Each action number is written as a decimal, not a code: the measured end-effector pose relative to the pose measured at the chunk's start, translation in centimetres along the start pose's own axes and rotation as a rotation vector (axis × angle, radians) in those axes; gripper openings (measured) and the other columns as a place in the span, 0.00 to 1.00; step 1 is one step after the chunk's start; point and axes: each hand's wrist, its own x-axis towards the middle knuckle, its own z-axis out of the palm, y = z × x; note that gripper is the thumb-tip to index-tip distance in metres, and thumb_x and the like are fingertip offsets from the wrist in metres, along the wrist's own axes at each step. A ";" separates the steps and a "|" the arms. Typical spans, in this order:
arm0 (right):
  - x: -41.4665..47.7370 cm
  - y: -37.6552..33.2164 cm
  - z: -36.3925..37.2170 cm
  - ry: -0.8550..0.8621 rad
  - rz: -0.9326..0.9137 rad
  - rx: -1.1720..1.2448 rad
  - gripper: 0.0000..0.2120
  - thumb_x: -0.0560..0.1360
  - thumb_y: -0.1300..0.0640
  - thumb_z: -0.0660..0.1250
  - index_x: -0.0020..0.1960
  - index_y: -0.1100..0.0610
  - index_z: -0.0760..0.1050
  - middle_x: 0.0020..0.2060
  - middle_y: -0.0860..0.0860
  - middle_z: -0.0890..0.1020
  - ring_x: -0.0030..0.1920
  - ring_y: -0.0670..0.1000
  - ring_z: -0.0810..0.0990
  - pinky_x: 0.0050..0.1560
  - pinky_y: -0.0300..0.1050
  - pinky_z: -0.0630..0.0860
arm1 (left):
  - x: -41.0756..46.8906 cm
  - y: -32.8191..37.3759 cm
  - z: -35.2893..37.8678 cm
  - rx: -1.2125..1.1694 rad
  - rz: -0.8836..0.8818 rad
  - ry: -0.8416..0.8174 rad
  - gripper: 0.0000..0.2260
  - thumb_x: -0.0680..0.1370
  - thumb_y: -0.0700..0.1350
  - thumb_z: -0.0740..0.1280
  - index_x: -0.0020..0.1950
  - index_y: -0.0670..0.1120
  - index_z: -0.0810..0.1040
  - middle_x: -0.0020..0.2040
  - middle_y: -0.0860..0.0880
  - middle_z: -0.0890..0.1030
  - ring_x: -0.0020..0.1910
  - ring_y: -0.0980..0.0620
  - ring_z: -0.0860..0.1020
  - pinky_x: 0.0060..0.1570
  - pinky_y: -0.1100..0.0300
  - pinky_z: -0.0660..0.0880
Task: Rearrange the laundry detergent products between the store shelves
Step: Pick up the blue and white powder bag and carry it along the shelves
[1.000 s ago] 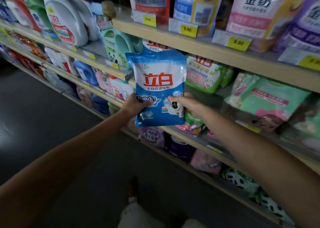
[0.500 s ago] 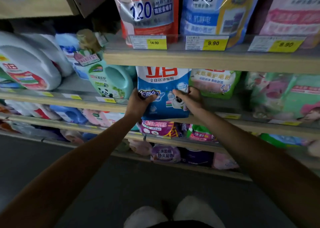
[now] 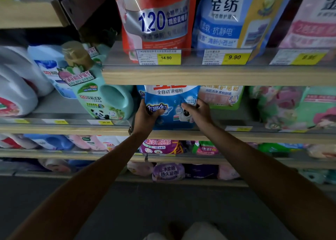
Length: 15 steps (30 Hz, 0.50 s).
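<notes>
A blue and white bag of washing powder [image 3: 172, 101] stands upright in the middle shelf bay, its top hidden behind the wooden shelf board [image 3: 209, 76] above. My left hand [image 3: 145, 117] grips its lower left edge and my right hand [image 3: 197, 112] grips its lower right side. The bag's bottom sits at the front lip of the wooden shelf [image 3: 254, 137]. A teal detergent bottle [image 3: 107, 101] stands just left of it and a green and pink bag [image 3: 221, 97] just right.
Tall refill pouches, red [image 3: 156, 17] and blue [image 3: 227, 17], stand on the shelf above with yellow price tags. White jugs [image 3: 16, 86] fill the left bay. Pink and green packs [image 3: 294, 107] lie at the right. Lower shelves hold purple and pink bags. The dark floor lies below.
Both hands have carried the blue bag from open air in front of the shelves into the middle bay. Its top has slid under the upper shelf board.
</notes>
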 end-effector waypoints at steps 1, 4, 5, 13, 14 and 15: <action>0.1 0.0 0.3 0.005 0.001 0.008 0.15 0.73 0.61 0.70 0.56 0.68 0.75 0.38 0.54 0.79 0.20 0.37 0.75 0.19 0.30 0.68 | 0.3 -0.3 -0.2 -0.011 -0.005 -0.006 0.18 0.73 0.39 0.72 0.58 0.49 0.69 0.48 0.51 0.82 0.38 0.53 0.83 0.35 0.58 0.81; 0.5 0.0 1.0 0.019 -0.012 0.024 0.14 0.73 0.62 0.70 0.55 0.69 0.75 0.36 0.49 0.79 0.22 0.35 0.76 0.22 0.27 0.68 | 1.2 -0.8 -0.7 0.003 0.000 -0.024 0.20 0.73 0.40 0.72 0.60 0.51 0.69 0.49 0.55 0.81 0.46 0.54 0.83 0.39 0.58 0.82; 0.5 0.0 1.1 0.022 -0.014 0.020 0.14 0.73 0.62 0.70 0.56 0.68 0.76 0.38 0.51 0.80 0.24 0.37 0.77 0.22 0.27 0.69 | 1.4 -0.9 -0.8 0.008 0.005 -0.029 0.20 0.73 0.40 0.72 0.60 0.52 0.68 0.49 0.57 0.81 0.45 0.58 0.83 0.38 0.60 0.81; 1.4 -0.1 2.7 0.045 0.001 0.005 0.13 0.72 0.61 0.71 0.54 0.67 0.76 0.43 0.56 0.80 0.30 0.41 0.77 0.22 0.29 0.70 | 2.7 -1.8 -1.5 0.051 0.054 -0.015 0.18 0.74 0.40 0.70 0.60 0.48 0.67 0.47 0.56 0.80 0.39 0.65 0.81 0.35 0.69 0.78; 1.6 -0.1 3.0 0.047 0.006 0.005 0.12 0.72 0.61 0.71 0.53 0.65 0.76 0.42 0.55 0.80 0.29 0.42 0.77 0.22 0.29 0.70 | 3.0 -1.8 -1.5 0.068 0.056 -0.002 0.18 0.74 0.40 0.70 0.61 0.46 0.68 0.48 0.55 0.80 0.40 0.65 0.80 0.37 0.69 0.77; 1.7 -0.1 3.2 0.050 0.009 0.001 0.11 0.72 0.60 0.71 0.52 0.64 0.76 0.40 0.55 0.80 0.28 0.41 0.77 0.21 0.30 0.70 | 3.1 -1.8 -1.6 0.085 0.052 0.010 0.19 0.74 0.40 0.70 0.62 0.44 0.68 0.49 0.53 0.80 0.43 0.62 0.80 0.40 0.67 0.77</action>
